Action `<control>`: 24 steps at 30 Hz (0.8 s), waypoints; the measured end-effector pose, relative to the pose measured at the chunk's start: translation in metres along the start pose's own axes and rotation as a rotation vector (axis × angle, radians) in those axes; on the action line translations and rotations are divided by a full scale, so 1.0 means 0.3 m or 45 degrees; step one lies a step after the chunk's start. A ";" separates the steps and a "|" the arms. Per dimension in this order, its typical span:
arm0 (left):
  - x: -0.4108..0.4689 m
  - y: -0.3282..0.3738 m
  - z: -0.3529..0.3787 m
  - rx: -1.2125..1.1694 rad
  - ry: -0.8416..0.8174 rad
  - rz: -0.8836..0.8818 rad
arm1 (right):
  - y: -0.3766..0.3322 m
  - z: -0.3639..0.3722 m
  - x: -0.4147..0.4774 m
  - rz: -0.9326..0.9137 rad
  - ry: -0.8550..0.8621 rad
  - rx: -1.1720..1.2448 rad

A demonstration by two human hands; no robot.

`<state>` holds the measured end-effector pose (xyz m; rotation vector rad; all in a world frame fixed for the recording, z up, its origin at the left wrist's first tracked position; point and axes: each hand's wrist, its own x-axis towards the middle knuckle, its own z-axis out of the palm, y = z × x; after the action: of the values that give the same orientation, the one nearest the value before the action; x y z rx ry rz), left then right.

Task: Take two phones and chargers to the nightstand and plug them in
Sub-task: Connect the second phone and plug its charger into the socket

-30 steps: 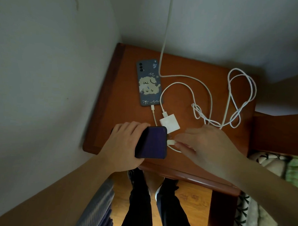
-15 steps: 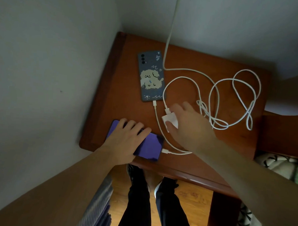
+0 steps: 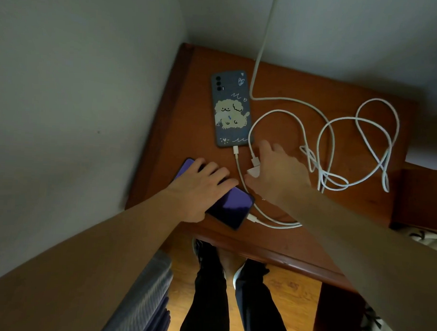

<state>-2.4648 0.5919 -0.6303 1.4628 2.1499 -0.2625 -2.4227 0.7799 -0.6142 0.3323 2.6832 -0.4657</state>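
A grey phone with a cartoon dog case (image 3: pixel 230 108) lies face down on the wooden nightstand (image 3: pixel 302 84), with a white cable plug (image 3: pixel 235 151) in its near end. A purple phone (image 3: pixel 232 206) lies flat at the front left corner, and a white plug (image 3: pixel 252 219) sits in its right end. My left hand (image 3: pixel 202 187) lies on this phone, fingers curled over its far edge. My right hand (image 3: pixel 281 175) closes around the white charger block (image 3: pixel 253 172), which is mostly hidden under the palm.
Loose loops of white cable (image 3: pixel 377 126) spread over the right half of the nightstand. One cable (image 3: pixel 264 35) runs up the back wall. Walls close in at the left and back. A wooden bed frame (image 3: pixel 419 197) stands at the right. My legs and the wood floor are below.
The purple phone went from raised in my left hand to lying flat on the nightstand. My right hand left the plug at that phone and moved forward onto the charger block.
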 end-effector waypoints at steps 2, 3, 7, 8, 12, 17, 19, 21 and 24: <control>0.004 0.007 -0.015 0.040 -0.017 -0.004 | 0.005 -0.002 0.000 0.003 0.016 0.031; 0.003 0.012 -0.022 0.059 -0.020 -0.011 | 0.007 -0.003 0.000 -0.003 0.040 0.048; -0.003 0.031 -0.037 0.136 0.006 -0.028 | 0.012 -0.023 -0.006 -0.003 0.149 0.205; -0.004 0.034 -0.038 0.153 0.024 -0.027 | 0.011 -0.031 -0.009 0.012 0.174 0.279; -0.008 0.038 -0.035 0.164 0.047 -0.015 | 0.005 -0.063 -0.023 0.019 0.224 0.548; -0.026 0.044 -0.019 0.124 0.039 -0.060 | 0.002 -0.106 -0.051 0.116 0.270 1.092; -0.042 0.053 -0.032 0.112 0.039 -0.072 | 0.003 -0.146 -0.067 0.194 0.312 1.292; -0.061 0.062 -0.066 0.066 0.077 -0.078 | 0.012 -0.205 -0.077 0.331 0.367 1.508; -0.084 0.071 -0.165 -0.071 0.251 -0.016 | 0.033 -0.329 -0.079 0.503 0.320 1.785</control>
<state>-2.4537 0.6018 -0.5726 1.4979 2.3017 -0.0641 -2.4320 0.8212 -0.5214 1.2825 1.9076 -2.1688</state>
